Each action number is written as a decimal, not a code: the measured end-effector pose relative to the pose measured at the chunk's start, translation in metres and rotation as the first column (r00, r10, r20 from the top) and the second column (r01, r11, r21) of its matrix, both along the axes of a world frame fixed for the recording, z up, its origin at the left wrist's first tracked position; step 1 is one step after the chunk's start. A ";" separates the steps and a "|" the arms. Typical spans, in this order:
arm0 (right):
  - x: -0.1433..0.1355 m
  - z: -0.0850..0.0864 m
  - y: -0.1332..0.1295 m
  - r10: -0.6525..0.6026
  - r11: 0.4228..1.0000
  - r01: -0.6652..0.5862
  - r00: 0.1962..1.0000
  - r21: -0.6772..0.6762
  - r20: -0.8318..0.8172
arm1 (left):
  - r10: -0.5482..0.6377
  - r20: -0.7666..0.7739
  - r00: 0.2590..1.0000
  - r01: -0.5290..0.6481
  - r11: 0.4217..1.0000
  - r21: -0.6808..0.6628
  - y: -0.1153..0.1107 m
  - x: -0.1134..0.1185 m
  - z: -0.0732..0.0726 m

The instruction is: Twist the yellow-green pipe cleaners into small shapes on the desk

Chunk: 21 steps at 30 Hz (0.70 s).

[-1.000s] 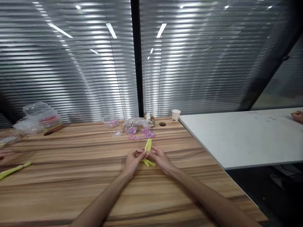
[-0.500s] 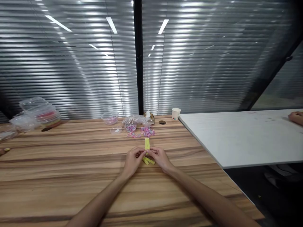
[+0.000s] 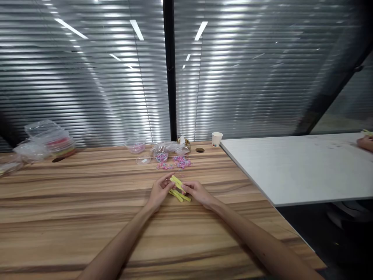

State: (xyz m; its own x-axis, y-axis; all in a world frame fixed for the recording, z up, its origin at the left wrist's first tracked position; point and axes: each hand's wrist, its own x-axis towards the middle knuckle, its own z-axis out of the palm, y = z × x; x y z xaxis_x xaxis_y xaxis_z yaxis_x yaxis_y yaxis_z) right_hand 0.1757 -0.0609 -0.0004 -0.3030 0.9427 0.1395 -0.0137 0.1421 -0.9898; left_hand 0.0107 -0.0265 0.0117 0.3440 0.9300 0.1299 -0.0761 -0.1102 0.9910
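Between my hands a bundle of yellow strips is held above the wooden table, tilted with its top end to the left. My left hand grips it with thumb and fingers from the left side. At its lower right end, my right hand pinches it between thumb and fingers. More yellow strips lie on the table just below and between both hands. Beyond the hands are loose pink, purple and blue small bands.
Behind the bands are a clear plastic bag, a clear bowl and a lid. A paper cup stands near the white table. Stacked plastic containers are at far left. Another person's hand shows at far right.
The held yellow bundle has turned from upright to tilted left. My left hand has shifted slightly left and up its side. The other person's hand at the far left has left the view.
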 end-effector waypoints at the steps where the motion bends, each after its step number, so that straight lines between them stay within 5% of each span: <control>1: 0.002 0.000 0.000 0.013 1.000 -0.013 1.000 -0.007 -0.006 | -0.004 0.013 1.000 0.004 1.000 -0.012 0.000 0.000 0.001; 6: 0.008 -0.002 0.004 0.038 0.999 -0.038 0.999 -0.035 0.004 | 0.011 0.039 0.999 -0.009 0.999 -0.053 -0.001 0.001 0.003; 9: 0.009 -0.002 0.005 -0.006 0.995 -0.005 0.994 0.102 0.110 | 0.018 0.011 1.000 -0.017 0.998 -0.056 0.000 0.001 0.003; 14: 0.005 0.001 0.000 -0.203 0.882 0.027 0.922 0.470 0.329 | -0.006 0.014 1.000 0.007 0.999 -0.050 -0.004 0.003 0.002; 21: 0.004 -0.007 -0.001 -0.339 0.773 -0.087 0.781 0.628 0.525 | 0.024 -0.013 1.000 -0.024 1.000 -0.016 -0.006 0.009 -0.005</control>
